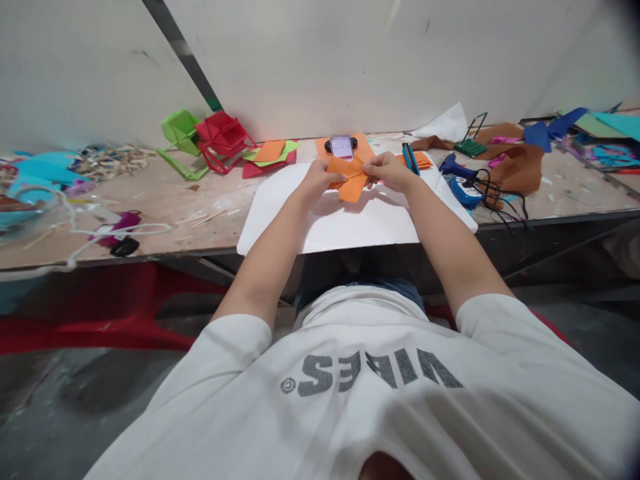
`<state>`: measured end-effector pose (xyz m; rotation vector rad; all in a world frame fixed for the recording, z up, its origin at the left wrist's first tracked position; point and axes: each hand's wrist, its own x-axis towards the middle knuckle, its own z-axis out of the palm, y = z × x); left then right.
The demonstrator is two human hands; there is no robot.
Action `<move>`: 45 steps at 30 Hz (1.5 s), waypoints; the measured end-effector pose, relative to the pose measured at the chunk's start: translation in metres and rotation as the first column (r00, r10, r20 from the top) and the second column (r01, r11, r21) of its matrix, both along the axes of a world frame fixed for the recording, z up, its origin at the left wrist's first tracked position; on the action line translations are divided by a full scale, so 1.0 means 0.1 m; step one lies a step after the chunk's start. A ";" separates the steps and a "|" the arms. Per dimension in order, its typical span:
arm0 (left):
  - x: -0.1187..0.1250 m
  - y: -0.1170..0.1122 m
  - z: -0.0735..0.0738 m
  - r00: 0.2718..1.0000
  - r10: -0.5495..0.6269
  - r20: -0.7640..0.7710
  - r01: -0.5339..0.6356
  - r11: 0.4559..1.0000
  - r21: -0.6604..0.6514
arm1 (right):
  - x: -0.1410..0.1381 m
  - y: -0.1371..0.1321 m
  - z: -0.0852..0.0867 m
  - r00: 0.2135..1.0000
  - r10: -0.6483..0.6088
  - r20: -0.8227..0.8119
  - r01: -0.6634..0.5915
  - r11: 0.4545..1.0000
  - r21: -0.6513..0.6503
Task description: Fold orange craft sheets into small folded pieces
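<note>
A folded orange paper piece is held just above a white board that lies on the workbench. My left hand pinches its left side, fingers closed on the paper. My right hand pinches the right side the same way. Behind the paper a small phone stands with its screen lit, on an orange sheet.
Red and green paper models sit at the back left, with coloured paper sheets beside them. A blue glue gun with black cord lies right of the board. Blue scissors, brown material, wooden sticks and white cord litter the bench.
</note>
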<state>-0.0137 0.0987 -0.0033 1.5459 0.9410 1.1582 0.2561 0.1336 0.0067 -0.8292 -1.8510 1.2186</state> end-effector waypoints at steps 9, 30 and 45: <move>-0.03 -0.04 -0.01 0.995 -0.091 -0.036 0.090 0.996 -0.030 | -0.09 -0.10 0.05 0.997 0.002 -0.072 0.003 0.997 0.075; -0.04 0.03 -0.05 0.993 0.068 -0.092 -0.063 0.997 0.046 | -0.23 -0.17 0.00 0.989 -0.033 -0.144 0.047 0.994 0.100; -0.04 0.21 -0.15 0.968 0.247 0.053 -0.253 0.951 0.177 | -0.29 -0.03 -0.09 0.930 -0.281 -0.236 0.320 0.935 0.150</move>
